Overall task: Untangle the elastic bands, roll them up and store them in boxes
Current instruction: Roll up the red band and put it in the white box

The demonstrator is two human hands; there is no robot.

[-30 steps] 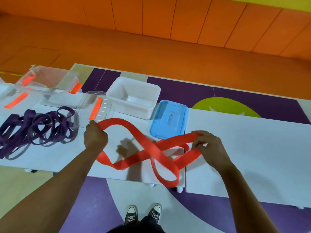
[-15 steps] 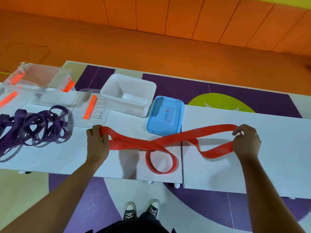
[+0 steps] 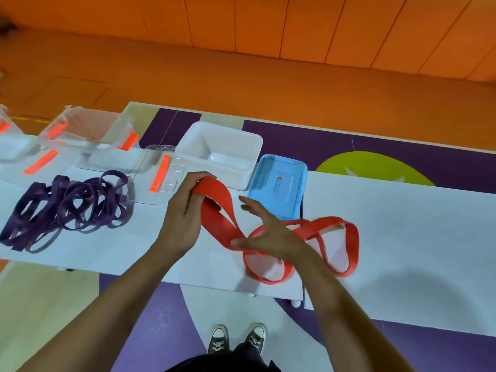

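Across the white table the red band, pulled taut half a second earlier, has been let slack and now lies in twisted loops, with the purple bands heaped well to the left and the white box just behind. One end is clamped in the left hand; the right hand, brought in from the far end, is laid on the middle, fingers spread, gripping nothing. For a neat roll, the twist should first be flattened, then the band wound tightly from the held end.

Bright, soft shadows, wide-angle edge distortion
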